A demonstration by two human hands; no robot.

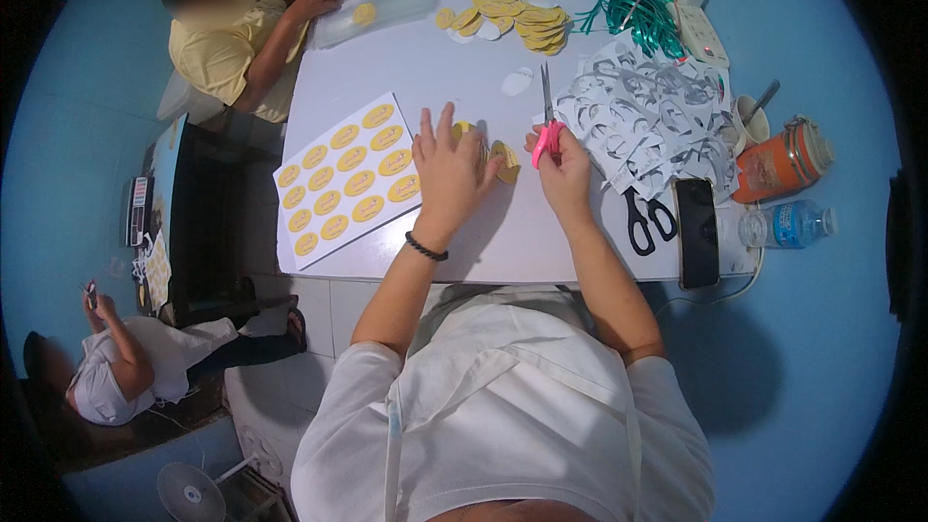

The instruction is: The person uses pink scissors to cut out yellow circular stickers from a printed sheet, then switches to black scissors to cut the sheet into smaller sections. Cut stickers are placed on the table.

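Note:
My right hand (564,174) grips a pair of scissors (549,134) by its pink handles, with the narrow blades pointing away from me and nearly together. My left hand (451,177) is palm down, fingers spread, over the table. Beside its thumb is a cut yellow oval label (507,162); more yellow shows behind its fingers, partly hidden. Left of that hand lies a stack of white sheets (341,185) printed with rows of yellow oval labels. A white oval (518,81) lies face down beyond the hands.
A pile of cut ovals (540,25), green metallic strips (638,14) and paper offcuts (649,112) lie farther back. Black-handled scissors (641,225), a phone (697,232), a water bottle (786,225) and an orange jar (779,163) are at right. A co-worker (232,51) handles clear plastic at left.

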